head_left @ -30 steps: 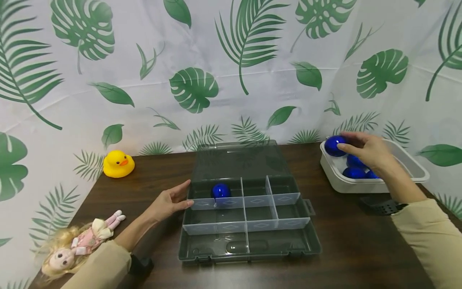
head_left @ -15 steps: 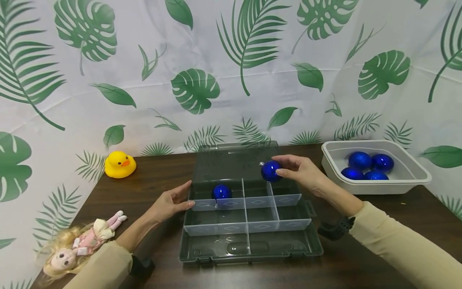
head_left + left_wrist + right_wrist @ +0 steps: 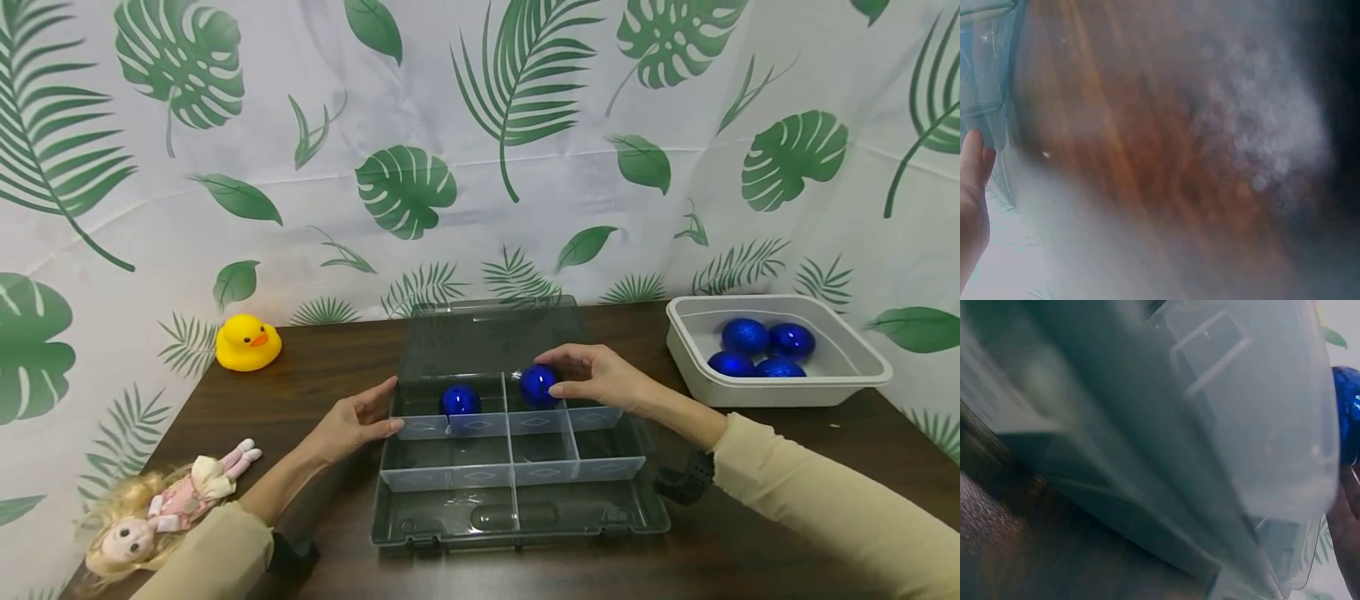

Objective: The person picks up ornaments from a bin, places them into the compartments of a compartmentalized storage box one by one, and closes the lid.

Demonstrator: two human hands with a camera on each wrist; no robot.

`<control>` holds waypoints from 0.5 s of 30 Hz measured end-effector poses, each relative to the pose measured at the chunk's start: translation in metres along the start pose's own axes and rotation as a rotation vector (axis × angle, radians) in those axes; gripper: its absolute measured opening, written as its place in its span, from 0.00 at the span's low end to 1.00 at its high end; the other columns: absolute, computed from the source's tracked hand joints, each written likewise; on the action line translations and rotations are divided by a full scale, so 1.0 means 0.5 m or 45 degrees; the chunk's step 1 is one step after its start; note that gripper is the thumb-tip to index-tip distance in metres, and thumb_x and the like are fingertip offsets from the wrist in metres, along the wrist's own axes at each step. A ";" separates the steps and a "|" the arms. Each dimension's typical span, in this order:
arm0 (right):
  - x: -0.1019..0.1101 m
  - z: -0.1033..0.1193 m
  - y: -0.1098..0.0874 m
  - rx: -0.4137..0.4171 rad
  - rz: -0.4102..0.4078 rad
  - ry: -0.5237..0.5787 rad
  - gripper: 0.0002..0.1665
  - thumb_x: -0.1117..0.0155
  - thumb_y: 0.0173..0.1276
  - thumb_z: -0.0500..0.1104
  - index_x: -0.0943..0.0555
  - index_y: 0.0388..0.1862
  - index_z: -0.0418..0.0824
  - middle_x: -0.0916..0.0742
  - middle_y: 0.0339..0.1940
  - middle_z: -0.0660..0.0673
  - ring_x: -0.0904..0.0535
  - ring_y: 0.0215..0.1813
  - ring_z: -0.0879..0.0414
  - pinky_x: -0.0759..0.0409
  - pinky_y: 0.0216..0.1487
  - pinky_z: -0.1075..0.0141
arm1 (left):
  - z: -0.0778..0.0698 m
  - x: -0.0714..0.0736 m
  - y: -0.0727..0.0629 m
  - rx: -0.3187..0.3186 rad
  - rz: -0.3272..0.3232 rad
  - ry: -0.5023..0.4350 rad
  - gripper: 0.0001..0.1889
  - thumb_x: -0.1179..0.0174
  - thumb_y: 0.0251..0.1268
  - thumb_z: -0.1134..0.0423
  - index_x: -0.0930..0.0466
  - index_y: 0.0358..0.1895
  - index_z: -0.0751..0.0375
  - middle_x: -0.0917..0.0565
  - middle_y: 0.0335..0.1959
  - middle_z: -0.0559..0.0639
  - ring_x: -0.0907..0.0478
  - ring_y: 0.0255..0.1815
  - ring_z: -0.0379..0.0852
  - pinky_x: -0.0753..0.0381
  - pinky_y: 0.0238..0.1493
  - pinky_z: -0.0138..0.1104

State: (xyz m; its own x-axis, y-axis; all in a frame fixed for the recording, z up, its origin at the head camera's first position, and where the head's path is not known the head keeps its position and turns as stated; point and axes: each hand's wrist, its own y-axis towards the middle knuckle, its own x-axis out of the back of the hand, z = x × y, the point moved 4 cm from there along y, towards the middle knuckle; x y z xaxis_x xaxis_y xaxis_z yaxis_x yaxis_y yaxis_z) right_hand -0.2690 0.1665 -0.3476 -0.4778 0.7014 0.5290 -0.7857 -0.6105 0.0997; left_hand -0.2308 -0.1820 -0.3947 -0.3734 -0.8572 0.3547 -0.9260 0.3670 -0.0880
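In the head view a grey translucent divided box (image 3: 442,521) lies with its lid folded back. My right hand (image 3: 600,379) pinches a shiny blue Christmas ball (image 3: 537,387) between thumb and fingers at the back-row middle compartment; whether it touches the bottom I cannot tell. Another blue ball (image 3: 459,402) sits in the back left compartment. My left hand (image 3: 348,427) rests against the box's left side, fingers extended. In the right wrist view the held ball (image 3: 1349,412) shows at the right edge, beyond a pale divider (image 3: 1272,425). The left wrist view is mostly blurred.
A white tub (image 3: 787,390) with several blue balls stands at the back right. A yellow rubber duck (image 3: 247,343) sits at the back left, and a blond doll (image 3: 176,504) lies beside my left forearm. A leaf-patterned cloth (image 3: 480,167) hangs behind the dark wooden table (image 3: 330,354).
My right hand has lifted a ball out of the white tub, carried it left and lowered it to the back middle compartment. My left hand stays at the box's side.
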 end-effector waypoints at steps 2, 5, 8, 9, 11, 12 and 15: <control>-0.002 0.000 0.004 0.012 0.021 -0.056 0.26 0.34 0.63 0.42 0.25 0.59 0.36 0.19 0.56 0.38 0.24 0.59 0.45 0.23 0.57 0.56 | -0.001 -0.001 0.000 -0.010 0.009 0.006 0.41 0.37 0.61 0.59 0.48 0.72 0.67 0.45 0.72 0.66 0.43 0.70 0.65 0.39 0.65 0.50; -0.004 0.000 0.011 0.011 0.049 -0.122 0.25 0.33 0.62 0.42 0.24 0.58 0.37 0.18 0.55 0.40 0.23 0.57 0.46 0.23 0.57 0.53 | -0.002 -0.002 -0.001 -0.006 0.009 0.006 0.40 0.37 0.61 0.59 0.48 0.72 0.66 0.45 0.72 0.66 0.43 0.70 0.65 0.39 0.65 0.50; -0.007 0.000 0.016 0.022 0.084 -0.186 0.25 0.33 0.62 0.41 0.24 0.58 0.37 0.18 0.54 0.40 0.23 0.56 0.46 0.22 0.56 0.52 | -0.003 -0.003 -0.001 -0.009 0.011 0.010 0.40 0.37 0.62 0.59 0.48 0.73 0.66 0.45 0.72 0.67 0.43 0.70 0.65 0.39 0.65 0.50; -0.008 -0.001 0.017 0.023 0.093 -0.205 0.25 0.33 0.62 0.41 0.24 0.58 0.37 0.18 0.53 0.40 0.23 0.56 0.46 0.22 0.55 0.52 | -0.003 -0.003 -0.001 -0.011 0.009 0.007 0.40 0.37 0.62 0.59 0.48 0.73 0.66 0.46 0.72 0.67 0.42 0.70 0.65 0.38 0.65 0.50; -0.010 -0.002 0.018 0.029 0.112 -0.248 0.25 0.33 0.62 0.41 0.24 0.58 0.38 0.18 0.54 0.40 0.23 0.56 0.46 0.21 0.54 0.53 | -0.003 -0.002 -0.001 -0.015 0.005 0.006 0.40 0.37 0.61 0.59 0.48 0.72 0.67 0.46 0.72 0.67 0.42 0.70 0.65 0.39 0.65 0.50; -0.011 -0.002 0.018 0.030 0.121 -0.266 0.25 0.33 0.62 0.41 0.24 0.58 0.38 0.18 0.54 0.40 0.24 0.57 0.46 0.21 0.54 0.54 | -0.004 -0.002 -0.001 -0.022 0.007 0.007 0.40 0.37 0.62 0.59 0.48 0.72 0.67 0.46 0.72 0.67 0.42 0.70 0.65 0.39 0.65 0.50; -0.015 -0.003 0.017 0.037 0.145 -0.321 0.26 0.33 0.62 0.41 0.24 0.59 0.39 0.19 0.58 0.40 0.25 0.59 0.45 0.21 0.54 0.54 | -0.004 -0.001 -0.002 -0.036 0.012 0.004 0.40 0.37 0.62 0.60 0.48 0.72 0.68 0.46 0.72 0.67 0.42 0.70 0.66 0.39 0.65 0.50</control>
State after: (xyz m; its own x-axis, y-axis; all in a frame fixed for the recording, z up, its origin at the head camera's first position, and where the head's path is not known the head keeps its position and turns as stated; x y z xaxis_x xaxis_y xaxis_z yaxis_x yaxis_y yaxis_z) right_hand -0.2727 0.1564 -0.3520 -0.4466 0.5163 0.7307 -0.7193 -0.6929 0.0500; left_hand -0.2296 -0.1810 -0.3929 -0.3817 -0.8525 0.3571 -0.9206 0.3850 -0.0651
